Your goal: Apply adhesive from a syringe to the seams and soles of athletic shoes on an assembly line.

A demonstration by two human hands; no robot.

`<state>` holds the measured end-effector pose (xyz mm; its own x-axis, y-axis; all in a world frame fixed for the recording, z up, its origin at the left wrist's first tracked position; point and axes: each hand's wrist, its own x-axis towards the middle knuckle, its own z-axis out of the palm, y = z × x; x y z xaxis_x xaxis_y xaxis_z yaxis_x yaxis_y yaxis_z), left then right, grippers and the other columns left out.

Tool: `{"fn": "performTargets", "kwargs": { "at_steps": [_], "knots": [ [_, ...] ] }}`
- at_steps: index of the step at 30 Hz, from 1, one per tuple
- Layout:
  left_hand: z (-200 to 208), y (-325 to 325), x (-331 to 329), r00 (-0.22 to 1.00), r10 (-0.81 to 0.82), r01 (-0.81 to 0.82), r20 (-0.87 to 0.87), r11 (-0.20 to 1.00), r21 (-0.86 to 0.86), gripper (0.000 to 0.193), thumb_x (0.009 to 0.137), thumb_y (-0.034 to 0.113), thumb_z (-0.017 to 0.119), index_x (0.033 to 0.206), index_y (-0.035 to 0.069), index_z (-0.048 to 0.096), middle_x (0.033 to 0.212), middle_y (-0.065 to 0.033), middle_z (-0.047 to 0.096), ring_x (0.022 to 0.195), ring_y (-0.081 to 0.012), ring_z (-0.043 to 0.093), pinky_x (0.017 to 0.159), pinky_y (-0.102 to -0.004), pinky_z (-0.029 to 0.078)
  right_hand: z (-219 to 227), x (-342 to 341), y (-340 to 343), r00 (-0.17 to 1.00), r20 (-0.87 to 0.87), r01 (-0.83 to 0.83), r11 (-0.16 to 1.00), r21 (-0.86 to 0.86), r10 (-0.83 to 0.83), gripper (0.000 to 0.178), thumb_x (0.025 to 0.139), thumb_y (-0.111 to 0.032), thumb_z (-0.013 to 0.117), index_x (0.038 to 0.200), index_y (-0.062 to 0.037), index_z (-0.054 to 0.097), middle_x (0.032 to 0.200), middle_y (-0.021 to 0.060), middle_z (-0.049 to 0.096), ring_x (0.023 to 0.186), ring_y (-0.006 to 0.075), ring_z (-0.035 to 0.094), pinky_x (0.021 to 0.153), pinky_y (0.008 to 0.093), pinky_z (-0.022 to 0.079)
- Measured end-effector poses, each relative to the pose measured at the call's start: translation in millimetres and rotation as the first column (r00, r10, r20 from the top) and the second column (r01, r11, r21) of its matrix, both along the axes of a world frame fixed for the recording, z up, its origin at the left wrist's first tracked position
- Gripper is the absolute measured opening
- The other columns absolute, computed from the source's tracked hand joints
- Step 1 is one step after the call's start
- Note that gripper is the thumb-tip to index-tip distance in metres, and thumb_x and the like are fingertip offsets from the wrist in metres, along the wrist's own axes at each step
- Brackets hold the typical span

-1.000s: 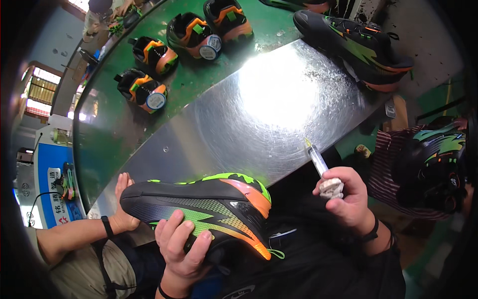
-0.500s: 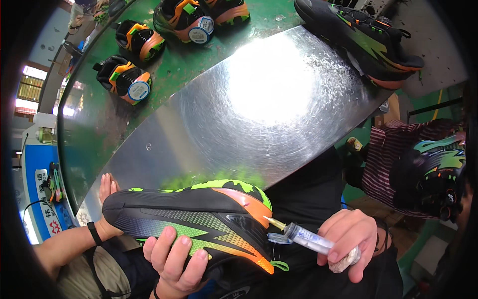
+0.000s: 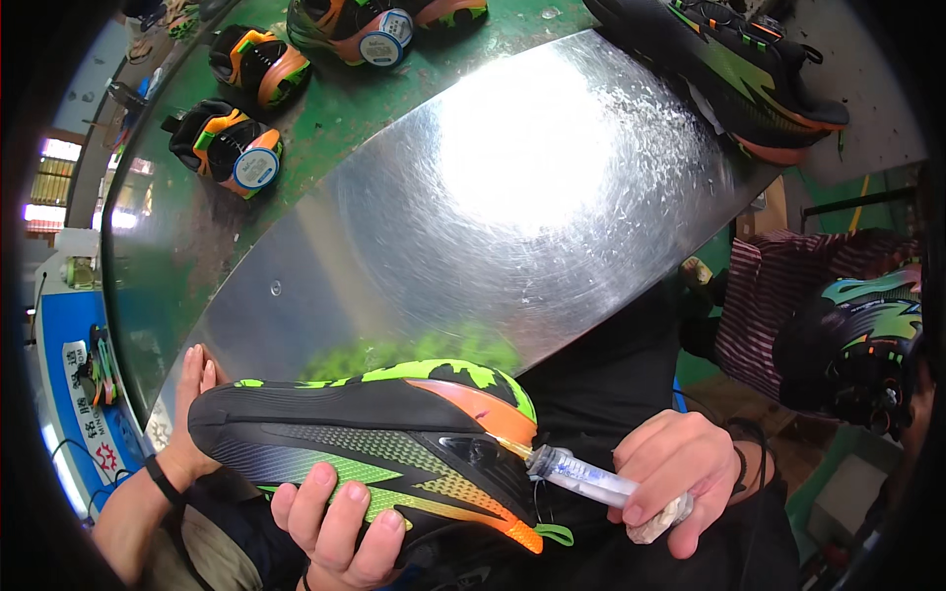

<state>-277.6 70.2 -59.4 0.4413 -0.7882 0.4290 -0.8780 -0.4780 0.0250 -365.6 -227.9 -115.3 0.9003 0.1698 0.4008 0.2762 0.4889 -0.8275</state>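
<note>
My left hand [image 3: 340, 522] grips a running shoe [image 3: 384, 443] from below, fingers against its side. The shoe lies tilted, with its green-and-orange sole toward the top and its heel to the right. It has a black, green and orange mesh upper and a green pull loop at the heel. My right hand [image 3: 680, 483] is closed round a clear syringe [image 3: 586, 476] with a whitish wad at its rear end. The syringe's narrow yellowish tip meets the heel, near the line between orange sole and black upper. My right thumb is partly hidden.
A shiny metal plate [image 3: 394, 266] spans the green table [image 3: 325, 118]. Several small shoes [image 3: 225, 148] stand at the far left; a larger shoe [image 3: 739, 79] lies far right. Another person's hand [image 3: 187, 424] is behind the held shoe's toe. A striped-sleeved person [image 3: 754, 315] sits right, near a dark shoe [image 3: 852, 345].
The syringe has moved slightly left, and its tip now meets the heel seam where it was just short of it. The shoe has shifted a little left in my left hand.
</note>
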Motion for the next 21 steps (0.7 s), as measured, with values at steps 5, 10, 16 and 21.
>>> {"fn": "performTargets", "kwargs": {
  "at_steps": [5,10,16,21],
  "knots": [
    [0.3,10.1,-11.8,0.993,0.094,-0.089,-0.065,0.993,0.078,0.031,0.093,0.030,0.055,0.118,0.011,0.050,0.120,-0.0122,0.055,0.116,-0.0362,0.055,0.104,-0.0520,0.035,2.5,-3.2,-2.5,0.999,0.033,-0.026,0.997,-0.074,0.028,0.046,0.082,-0.034,0.080,0.105,0.0047,0.070,0.085,0.0162,0.070,0.058,0.0233,0.063,0.046,0.0292,0.045],
    [2.5,18.6,-20.0,0.984,0.149,-0.134,-0.093,0.979,0.154,0.035,0.094,0.030,0.052,0.123,0.012,0.044,0.128,-0.0131,0.050,0.124,-0.0391,0.051,0.111,-0.0563,0.029,5.6,-9.9,-1.4,0.999,0.034,0.007,0.994,-0.106,-0.003,0.044,0.082,-0.033,0.080,0.105,0.0031,0.071,0.082,0.0132,0.069,0.056,0.0218,0.060,0.045,0.0287,0.043],
    [4.1,15.6,-21.6,0.980,0.172,-0.156,-0.102,0.976,0.152,0.038,0.093,0.031,0.056,0.123,0.012,0.043,0.128,-0.0132,0.050,0.123,-0.0400,0.052,0.108,-0.0563,0.033,2.8,-17.0,-0.8,0.998,0.060,0.042,0.991,-0.130,-0.035,0.042,0.082,-0.032,0.081,0.104,0.0022,0.071,0.080,0.0120,0.068,0.053,0.0205,0.056,0.042,0.0281,0.039],
    [9.3,8.3,-10.3,0.990,0.141,-0.136,-0.011,0.973,0.188,0.043,0.092,0.031,0.061,0.124,0.009,0.043,0.128,-0.0144,0.051,0.120,-0.0403,0.055,0.103,-0.0562,0.039,-0.5,-18.1,1.0,0.995,0.085,0.069,0.990,-0.126,-0.058,0.041,0.081,-0.031,0.082,0.104,0.0014,0.071,0.080,0.0115,0.068,0.052,0.0194,0.054,0.042,0.0280,0.037]
  ]
}}
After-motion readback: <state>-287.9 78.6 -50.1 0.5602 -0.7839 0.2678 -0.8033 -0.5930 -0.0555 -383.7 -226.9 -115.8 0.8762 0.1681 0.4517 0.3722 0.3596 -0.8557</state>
